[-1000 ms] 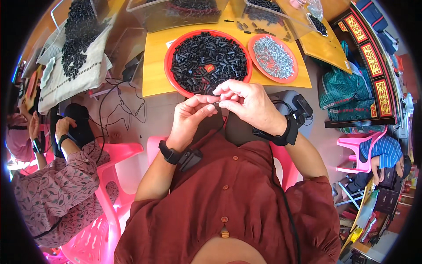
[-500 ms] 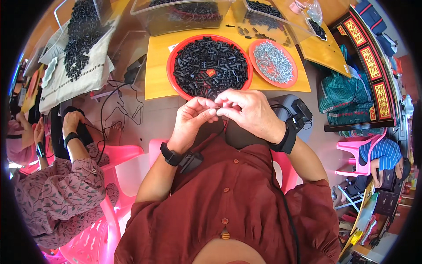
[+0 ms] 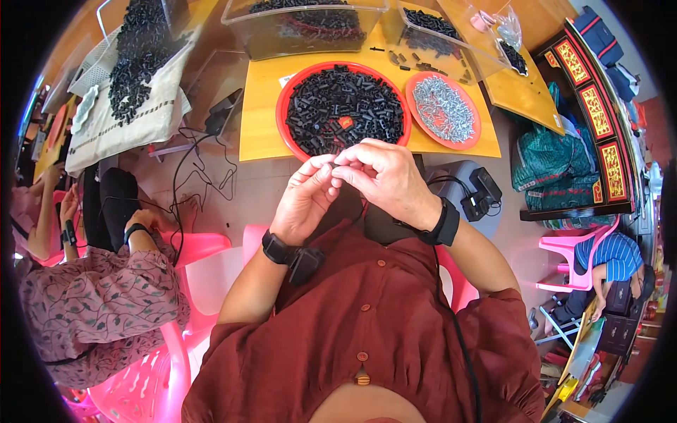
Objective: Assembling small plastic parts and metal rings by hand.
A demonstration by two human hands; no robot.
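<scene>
Hands meet above the lap, just short of the yellow tabletop (image 3: pixel 261 134). Left hand (image 3: pixel 305 201) and right hand (image 3: pixel 384 176) pinch one small black part (image 3: pixel 333 166) between their fingers (too tiny to tell its shape). At 12 o'clock sits a red bowl (image 3: pixel 282 113) of black pieces; at 1 o'clock, a red plate (image 3: pixel 416 76) of screws.

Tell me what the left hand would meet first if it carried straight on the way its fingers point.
Probably the right hand, whose fingertips already meet the left hand around a small dark part.
</scene>
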